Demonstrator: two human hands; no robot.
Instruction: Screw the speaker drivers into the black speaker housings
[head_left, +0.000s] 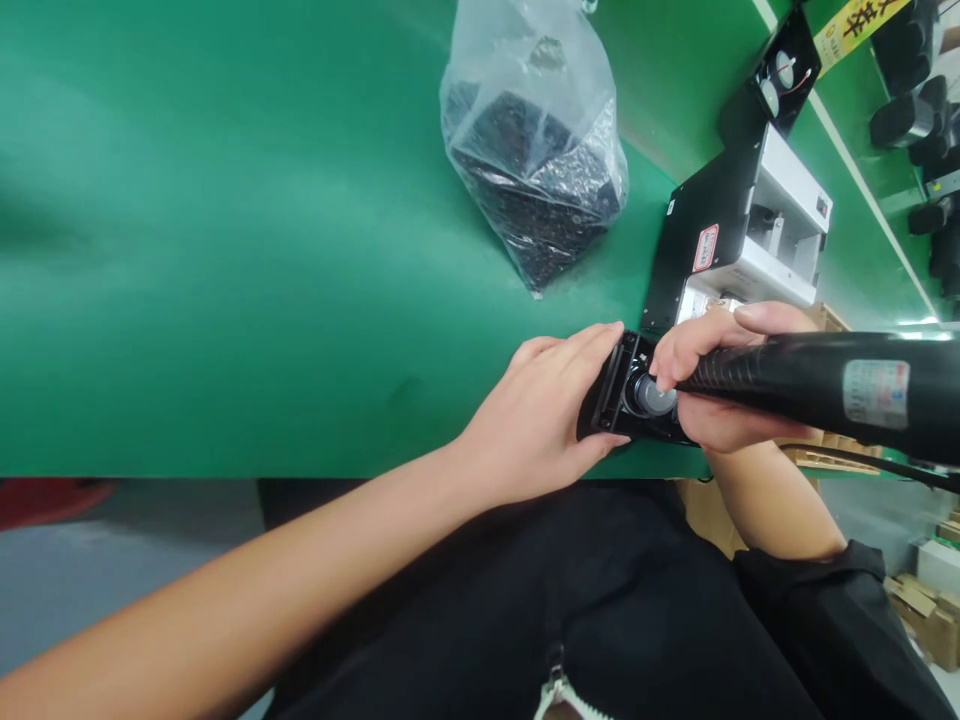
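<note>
Best to keep the black casing (616, 388) braced firmly, pressing the black cylindrical tool (802, 385) straight and evenly without slipping onto the round grey part (651, 398). Clasped between thumb and fingers of the left hand (544, 410), just beside the right hand (716, 422) wrapped around the tool. Near the front edge of the desk (300, 300), close to the boxy machine (705, 215), apart from the clear bag (534, 150).

Free room over green tabletop (262, 260) left of 2 obstacles: bag (536, 170) and machine (701, 215)
</note>
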